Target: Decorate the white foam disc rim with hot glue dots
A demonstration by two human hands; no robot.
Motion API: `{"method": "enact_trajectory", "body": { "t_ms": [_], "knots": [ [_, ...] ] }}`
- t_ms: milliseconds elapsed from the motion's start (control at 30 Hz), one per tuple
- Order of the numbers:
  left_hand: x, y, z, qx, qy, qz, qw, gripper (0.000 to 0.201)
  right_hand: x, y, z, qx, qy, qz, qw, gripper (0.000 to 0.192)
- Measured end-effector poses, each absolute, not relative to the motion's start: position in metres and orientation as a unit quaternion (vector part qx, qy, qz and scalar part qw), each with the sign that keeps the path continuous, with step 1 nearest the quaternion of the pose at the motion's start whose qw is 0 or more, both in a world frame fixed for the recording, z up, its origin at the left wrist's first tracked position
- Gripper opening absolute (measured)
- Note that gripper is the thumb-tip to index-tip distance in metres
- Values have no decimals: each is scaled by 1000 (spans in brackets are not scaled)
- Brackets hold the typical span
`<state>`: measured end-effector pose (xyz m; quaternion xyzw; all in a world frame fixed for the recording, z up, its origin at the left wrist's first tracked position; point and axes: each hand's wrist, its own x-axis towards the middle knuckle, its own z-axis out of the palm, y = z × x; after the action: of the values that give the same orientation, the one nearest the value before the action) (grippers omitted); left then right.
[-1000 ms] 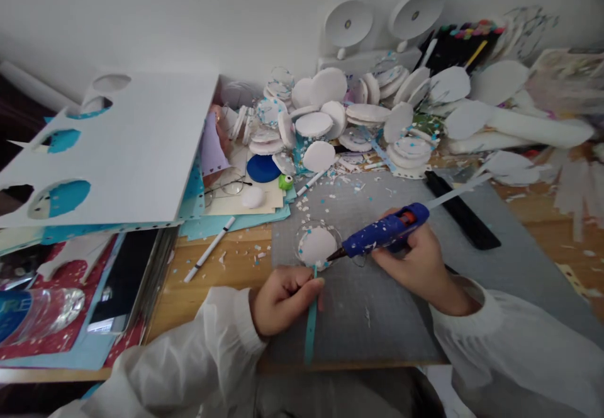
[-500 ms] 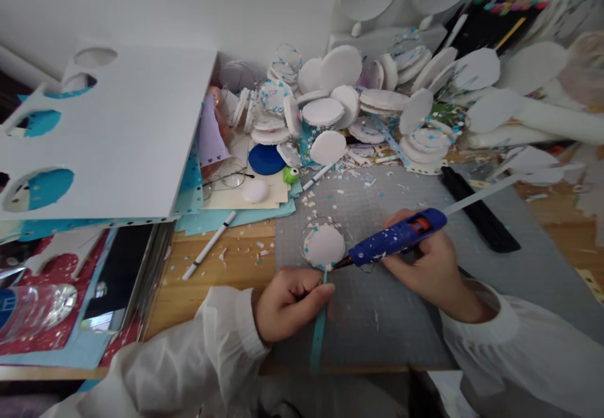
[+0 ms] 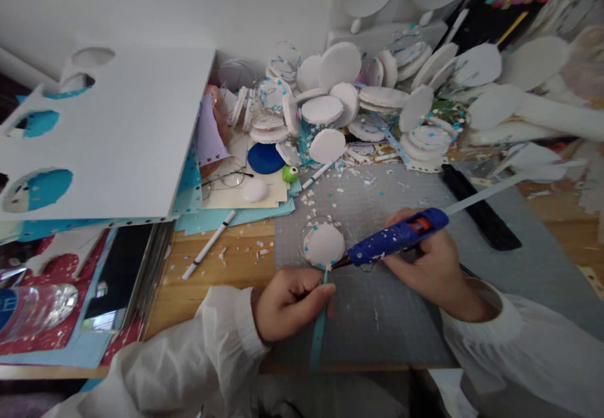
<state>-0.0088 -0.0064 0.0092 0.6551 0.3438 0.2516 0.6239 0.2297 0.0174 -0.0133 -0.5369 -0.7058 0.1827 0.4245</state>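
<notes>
A plain white wall (image 3: 189, 2) runs along the back of a wooden table (image 3: 221, 273). A grey cutting mat (image 3: 519, 267) covers the table's middle and right. On the left lies a large white board (image 3: 123, 135) with round holes cut in it, over blue paper. A heap of white discs (image 3: 358, 103) is piled against the wall. The light is soft and even.

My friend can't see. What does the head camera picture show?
The right hand aims a blue glue gun at a white foam disc on a grey cutting mat, while the left hand pinches a teal paper strip.
</notes>
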Motion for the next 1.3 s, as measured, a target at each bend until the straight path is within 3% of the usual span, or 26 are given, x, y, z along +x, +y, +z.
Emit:
{"method": "enact_trajectory", "body": {
  "t_ms": [1300],
  "knots": [
    [-9,-6,9,664,336,257,617,54,228,20,-10,-527,-722,145,424,27]
  ]
}}
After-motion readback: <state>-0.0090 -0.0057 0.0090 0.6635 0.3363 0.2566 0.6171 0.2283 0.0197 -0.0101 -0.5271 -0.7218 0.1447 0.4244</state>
